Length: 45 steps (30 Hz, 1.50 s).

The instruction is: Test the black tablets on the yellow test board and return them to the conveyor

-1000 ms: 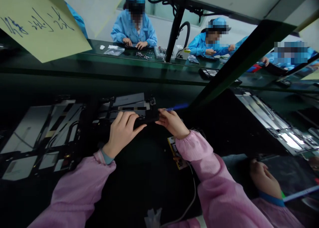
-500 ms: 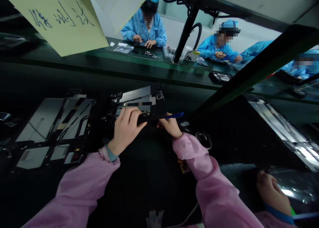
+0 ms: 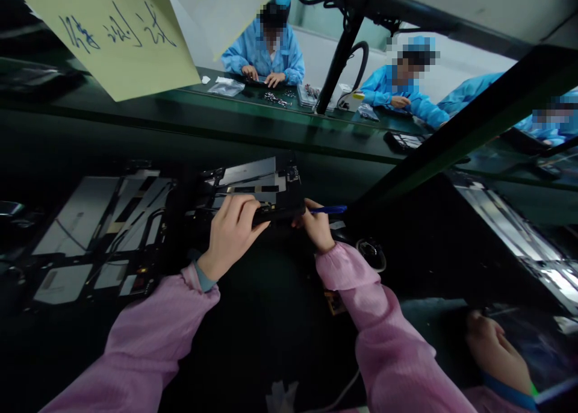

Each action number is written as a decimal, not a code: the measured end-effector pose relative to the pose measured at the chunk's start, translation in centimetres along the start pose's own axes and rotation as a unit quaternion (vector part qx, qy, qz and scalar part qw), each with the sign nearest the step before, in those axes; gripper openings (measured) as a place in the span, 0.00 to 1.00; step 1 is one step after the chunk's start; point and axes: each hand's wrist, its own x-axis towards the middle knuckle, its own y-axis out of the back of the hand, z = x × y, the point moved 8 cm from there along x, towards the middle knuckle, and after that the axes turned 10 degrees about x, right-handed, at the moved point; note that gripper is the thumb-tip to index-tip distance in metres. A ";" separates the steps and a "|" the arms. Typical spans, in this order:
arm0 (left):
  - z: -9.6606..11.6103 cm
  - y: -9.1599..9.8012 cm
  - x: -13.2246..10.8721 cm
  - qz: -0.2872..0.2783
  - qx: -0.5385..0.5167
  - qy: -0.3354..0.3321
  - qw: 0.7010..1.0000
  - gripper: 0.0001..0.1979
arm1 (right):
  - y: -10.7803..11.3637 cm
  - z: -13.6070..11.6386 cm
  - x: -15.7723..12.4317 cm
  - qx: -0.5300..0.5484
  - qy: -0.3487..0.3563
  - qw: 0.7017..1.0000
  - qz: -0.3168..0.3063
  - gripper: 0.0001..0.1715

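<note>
device (image 3: 266,188): black and grey | tool (image 3: 333,209): blue | sleeves (image 3: 139,341): pink | note (image 3: 124,55): pale yellow, dark-inked

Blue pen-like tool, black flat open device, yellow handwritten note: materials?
Blue slender pen-like tool: probably smooth plastic, given its even, saturated colour.
Black flat open device: the frame looks dark and low-gloss; plastic or coated metal, can't tell. Its pale grey panels look smooth, possibly foil or metal.
Yellow handwritten note: matte paper, judging by its ink strokes and thin edges.

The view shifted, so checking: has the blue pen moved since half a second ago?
Yes, slightly rightward: the blue pen, at the right hand, now reaches farther right of the foot of the thin post.
</note>
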 end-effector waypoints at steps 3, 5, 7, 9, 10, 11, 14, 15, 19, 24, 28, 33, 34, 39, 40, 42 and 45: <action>1.2 -1.6 -0.4 -0.066 0.015 -0.042 0.997 0.11 | 2.1 1.1 0.0 -0.025 -0.034 0.997 0.060 0.15; 1.9 -3.0 -0.9 -0.127 0.030 -0.066 0.989 0.12 | 2.3 2.2 -0.1 -0.025 -0.070 0.996 0.045 0.10; 2.3 -4.0 -1.3 -0.171 0.041 -0.076 0.982 0.14 | 1.9 3.4 -0.4 0.030 -0.118 0.992 0.024 0.09; 2.4 -4.4 -1.6 -0.192 0.041 -0.078 0.977 0.18 | 1.5 4.0 -0.7 0.093 -0.159 0.982 0.025 0.10; 2.4 -4.5 -1.7 -0.197 0.040 -0.080 0.976 0.20 | 1.3 4.1 -0.8 0.116 -0.175 0.977 0.029 0.10; 2.5 -4.5 -1.8 -0.200 0.041 -0.084 0.975 0.22 | 1.2 4.0 -0.9 0.133 -0.187 0.973 0.034 0.10; 2.6 -4.5 -1.9 -0.199 0.061 -0.095 0.974 0.22 | 1.2 2.9 -1.1 0.168 -0.206 0.963 0.046 0.08; 2.6 -4.4 -1.9 -0.195 0.067 -0.096 0.974 0.21 | 1.4 2.4 -1.1 0.179 -0.206 0.961 0.050 0.08; 2.2 -3.7 -1.5 -0.158 0.058 -0.085 0.982 0.17 | 1.6 0.4 -0.8 0.226 -0.184 0.956 0.035 0.09; 1.3 -2.7 -1.0 -0.100 0.069 -0.072 0.990 0.18 | 0.8 1.6 -0.5 0.238 -0.162 0.957 0.031 0.09; 0.9 -2.3 -0.8 -0.089 0.075 -0.057 0.992 0.20 | -1.8 2.4 -0.7 0.139 -0.090 0.983 -0.080 0.09; 0.8 -2.0 -0.5 -0.087 0.062 -0.044 0.993 0.19 | -2.6 1.9 -0.7 0.024 -0.012 0.992 -0.127 0.05; 0.8 -2.0 -0.5 -0.088 0.059 -0.043 0.993 0.19 | -2.6 1.8 -0.7 0.008 -0.009 0.992 -0.129 0.06; 0.8 -2.0 -0.4 -0.084 0.063 -0.043 0.994 0.20 | -2.5 1.7 -0.6 -0.032 -0.002 0.992 -0.123 0.08; 0.8 -2.0 -0.4 -0.084 0.064 -0.043 0.993 0.21 | -2.5 1.6 -0.7 -0.036 0.001 0.992 -0.123 0.07; 0.9 -2.0 -0.4 -0.087 0.067 -0.045 0.993 0.21 | -2.6 1.5 -0.8 -0.042 0.006 0.991 -0.126 0.07; 0.9 -2.0 -0.5 -0.092 0.069 -0.048 0.992 0.21 | -2.1 1.7 -0.6 -0.012 -0.008 0.994 -0.110 0.05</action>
